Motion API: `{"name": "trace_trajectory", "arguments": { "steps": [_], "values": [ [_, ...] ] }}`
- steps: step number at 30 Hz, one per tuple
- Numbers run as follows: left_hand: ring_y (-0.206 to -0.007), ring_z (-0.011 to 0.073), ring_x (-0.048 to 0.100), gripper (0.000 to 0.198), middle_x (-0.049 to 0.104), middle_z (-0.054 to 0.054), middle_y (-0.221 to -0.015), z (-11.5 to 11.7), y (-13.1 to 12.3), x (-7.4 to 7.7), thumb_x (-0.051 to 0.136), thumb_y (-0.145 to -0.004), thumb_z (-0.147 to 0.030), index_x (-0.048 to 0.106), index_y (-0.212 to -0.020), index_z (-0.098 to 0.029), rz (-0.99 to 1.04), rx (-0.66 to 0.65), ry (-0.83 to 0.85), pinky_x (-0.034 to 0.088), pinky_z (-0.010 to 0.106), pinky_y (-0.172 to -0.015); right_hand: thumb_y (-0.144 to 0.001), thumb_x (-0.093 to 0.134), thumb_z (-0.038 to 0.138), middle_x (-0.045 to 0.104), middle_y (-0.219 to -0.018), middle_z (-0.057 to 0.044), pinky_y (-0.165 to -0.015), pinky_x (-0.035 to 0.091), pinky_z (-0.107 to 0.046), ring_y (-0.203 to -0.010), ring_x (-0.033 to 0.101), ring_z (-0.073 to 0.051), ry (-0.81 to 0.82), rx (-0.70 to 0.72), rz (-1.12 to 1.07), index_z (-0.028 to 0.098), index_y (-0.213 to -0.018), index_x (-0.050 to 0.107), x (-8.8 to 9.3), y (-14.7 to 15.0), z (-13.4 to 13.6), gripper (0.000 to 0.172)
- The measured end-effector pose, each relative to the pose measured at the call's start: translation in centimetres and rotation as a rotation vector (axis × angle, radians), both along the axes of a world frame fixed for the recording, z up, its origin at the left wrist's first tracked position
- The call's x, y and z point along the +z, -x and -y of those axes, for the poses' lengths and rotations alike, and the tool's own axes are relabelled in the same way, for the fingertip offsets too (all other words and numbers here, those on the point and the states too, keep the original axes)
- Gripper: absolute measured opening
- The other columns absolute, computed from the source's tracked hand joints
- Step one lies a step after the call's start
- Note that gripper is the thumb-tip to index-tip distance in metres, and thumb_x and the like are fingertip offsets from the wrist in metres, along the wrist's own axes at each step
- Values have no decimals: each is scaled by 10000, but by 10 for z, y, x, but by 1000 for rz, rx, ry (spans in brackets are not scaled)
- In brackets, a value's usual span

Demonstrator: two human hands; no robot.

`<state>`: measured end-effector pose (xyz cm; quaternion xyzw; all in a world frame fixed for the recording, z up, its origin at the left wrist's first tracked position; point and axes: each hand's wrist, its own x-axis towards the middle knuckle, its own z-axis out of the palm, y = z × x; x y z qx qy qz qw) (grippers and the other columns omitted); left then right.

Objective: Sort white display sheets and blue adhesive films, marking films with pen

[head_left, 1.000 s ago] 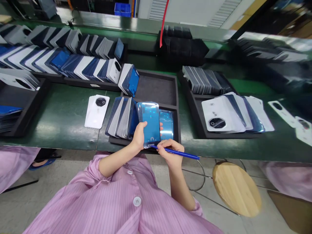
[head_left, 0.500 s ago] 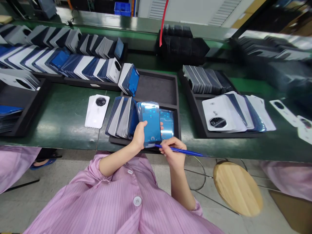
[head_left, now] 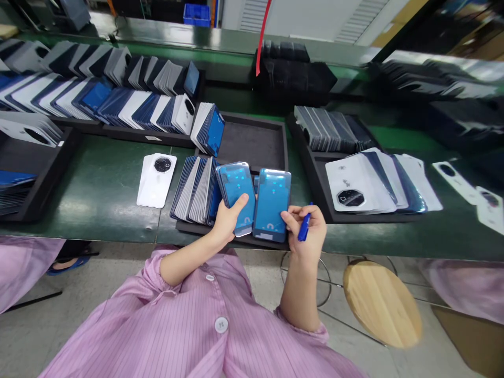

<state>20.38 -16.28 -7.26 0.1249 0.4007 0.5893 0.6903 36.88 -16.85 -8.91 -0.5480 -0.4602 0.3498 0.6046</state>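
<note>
My left hand (head_left: 227, 219) grips a small stack of phone back covers (head_left: 236, 184), blue film side up, thumb on top. A single blue-filmed phone back cover (head_left: 272, 202) is pinched by its right edge in my right hand (head_left: 306, 231). That same hand also has a blue pen (head_left: 304, 227) tucked between its fingers. Both hands are over the front part of a black tray (head_left: 185, 227). In this tray, left of my hands, a row of covers (head_left: 195, 189) leans on edge, white and dark blue by turns.
Two white covers (head_left: 156, 181) lie on the green table (head_left: 106, 178) at left. Another black tray (head_left: 334, 216) stands at right, with fanned white covers (head_left: 360, 181). Long rows of covers (head_left: 129, 107) fill the back left. A wooden stool (head_left: 381, 304) is below the table's edge.
My right hand has moved right, carrying the top cover off the left hand's stack. The pen has swung from pointing at the cover to being tucked in the fingers.
</note>
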Motion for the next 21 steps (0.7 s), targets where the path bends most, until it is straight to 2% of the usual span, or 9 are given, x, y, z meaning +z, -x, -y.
{"name": "trace_trajectory", "arguments": {
  "steps": [3,5,7,9,11,13,17,21],
  "values": [
    [-960,305,751,429,791,131,-954,-1,0,1,827,-721,-475,726,-959,-134,24,-7,11,590,422,-880,-593,904,388,627,-725,17,-613,468,-269,-642,587,-139,29,-36,66,223,-751,493,-1,-15,-3,471],
    [-962,285,753,396,793,115,-958,-3,0,1,788,-764,-476,717,-968,-145,32,9,21,592,389,-871,-614,893,365,658,-824,-17,-727,501,-319,-781,639,-182,35,-87,121,212,-789,543,0,-18,-1,420],
    [-946,274,756,395,793,121,-954,-3,2,3,712,-827,-504,719,-968,-135,43,-1,35,594,368,-858,-710,830,420,670,-916,-39,-775,500,-343,-847,644,-195,5,-167,210,210,-886,583,2,-15,5,369],
    [-930,278,758,475,790,148,-951,-4,4,6,573,-908,-555,730,-952,-109,94,-71,64,598,371,-848,-846,686,522,669,-875,-38,-710,491,-326,-781,630,-184,-59,-179,245,204,-995,621,4,-6,13,357],
    [-950,287,755,589,786,171,-966,-4,6,9,408,-970,-576,738,-940,-90,169,-152,102,597,378,-854,-922,535,601,645,-751,-29,-589,465,-299,-659,601,-172,-119,-53,150,190,-1009,665,5,6,22,439],
    [-983,295,748,646,783,185,-979,-5,7,11,316,-992,-559,742,-939,-75,216,-200,136,591,377,-870,-911,510,644,624,-665,-25,-484,437,-284,-556,574,-166,-132,123,12,185,-955,699,3,17,30,498],
    [-970,300,748,614,786,188,-955,-4,7,11,325,-982,-503,746,-989,-56,212,-212,147,586,372,-866,-792,719,600,631,-583,-8,-401,455,-272,-445,566,-157,-61,332,-54,199,-856,679,-3,30,36,408],
    [-958,296,752,546,789,170,-944,-4,6,9,396,-951,-481,741,-1045,-69,215,-197,122,581,372,-874,-698,863,437,609,-517,13,-395,455,-256,-425,572,-152,-35,389,-36,217,-657,609,-5,32,33,339]
  ]
}}
